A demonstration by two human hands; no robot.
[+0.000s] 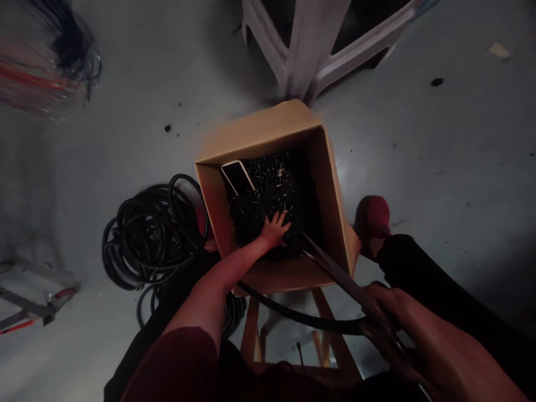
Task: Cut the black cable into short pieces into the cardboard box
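Fingers [379,298] of the right hand [404,326] are gripping shears [335,269] and a black cable [301,316], pointing the shears into the cardboard box [335,190], while the spread left hand [275,230] is pressing on cable pieces [268,190] inside it.

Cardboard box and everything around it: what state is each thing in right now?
Cardboard box: open, top facing up.
Phone: lying on the pieces, screen dark.
Black cable pieces: heaped inside the box.
Left hand: spread on the pieces.
Right hand: gripping the shears.
Shears: blades pointing toward the box.
Black cable: running from the box toward the right hand.
Coiled cable: loosely coiled on the floor.
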